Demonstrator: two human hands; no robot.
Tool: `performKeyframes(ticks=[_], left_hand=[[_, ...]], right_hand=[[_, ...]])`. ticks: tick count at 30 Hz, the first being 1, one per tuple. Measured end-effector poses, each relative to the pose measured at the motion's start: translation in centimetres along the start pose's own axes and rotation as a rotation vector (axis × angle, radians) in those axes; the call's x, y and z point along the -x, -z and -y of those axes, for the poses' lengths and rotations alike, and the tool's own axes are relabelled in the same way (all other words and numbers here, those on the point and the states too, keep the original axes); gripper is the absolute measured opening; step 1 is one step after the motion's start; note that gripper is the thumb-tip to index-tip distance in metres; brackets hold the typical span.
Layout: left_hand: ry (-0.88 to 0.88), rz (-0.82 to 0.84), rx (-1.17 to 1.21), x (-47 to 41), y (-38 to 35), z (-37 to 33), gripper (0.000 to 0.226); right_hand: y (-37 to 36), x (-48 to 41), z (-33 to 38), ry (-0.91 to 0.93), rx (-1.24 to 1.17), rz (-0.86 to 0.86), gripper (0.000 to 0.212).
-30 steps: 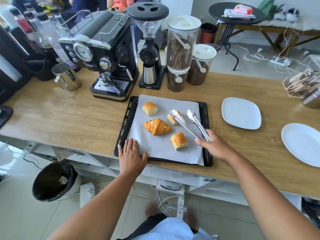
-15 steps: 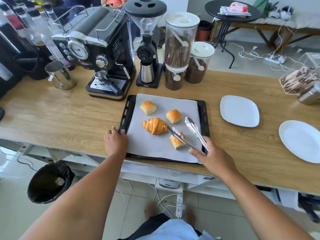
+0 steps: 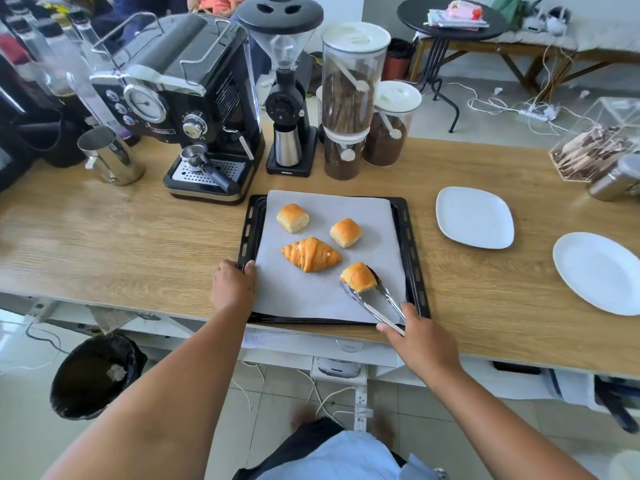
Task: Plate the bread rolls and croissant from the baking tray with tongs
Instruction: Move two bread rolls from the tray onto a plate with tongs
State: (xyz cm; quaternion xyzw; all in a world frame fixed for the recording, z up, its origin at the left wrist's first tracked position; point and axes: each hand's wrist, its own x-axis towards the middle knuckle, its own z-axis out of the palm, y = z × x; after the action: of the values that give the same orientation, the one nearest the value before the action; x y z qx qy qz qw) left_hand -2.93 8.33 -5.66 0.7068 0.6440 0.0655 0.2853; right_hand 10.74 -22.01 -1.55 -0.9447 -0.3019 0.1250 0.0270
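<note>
A black baking tray [image 3: 412, 251] lined with white paper lies on the wooden counter. On the paper are a croissant [image 3: 310, 254] and three bread rolls: one at the back left [image 3: 292, 217], one in the middle [image 3: 345, 232], one at the front right [image 3: 358, 277]. My right hand [image 3: 420, 337] holds metal tongs [image 3: 375, 303], whose two arms sit on either side of the front right roll. My left hand [image 3: 233, 285] grips the tray's front left edge. Two white plates lie to the right: a squarish one [image 3: 474, 217] and a round one [image 3: 602, 271].
Behind the tray stand an espresso machine [image 3: 183, 109], a coffee grinder [image 3: 287, 98] and two clear canisters [image 3: 353, 98]. A steel milk jug [image 3: 110, 155] is at the left. A clear box of sachets [image 3: 599, 147] and a steel can [image 3: 616, 178] sit at the far right.
My right hand drew the tongs back from the middle roll and brought them around the front right roll. My left hand slid from the tray's front edge to its left rim.
</note>
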Motion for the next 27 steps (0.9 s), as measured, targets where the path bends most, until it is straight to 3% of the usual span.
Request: performKeyframes(ticks=[19,27], left_hand=[[-0.094,-0.064,-0.029,3.4,-2.7,-1.9,0.052],[-0.088,-0.098,-0.044,3.3,-3.4,-2.0,0.053]], right_hand=[[0.9,-0.6,-4.5,-0.072,-0.185,-0.08,0.054],[3.3,-3.6,-8.0,-0.203,-0.305,-0.122,0.054]])
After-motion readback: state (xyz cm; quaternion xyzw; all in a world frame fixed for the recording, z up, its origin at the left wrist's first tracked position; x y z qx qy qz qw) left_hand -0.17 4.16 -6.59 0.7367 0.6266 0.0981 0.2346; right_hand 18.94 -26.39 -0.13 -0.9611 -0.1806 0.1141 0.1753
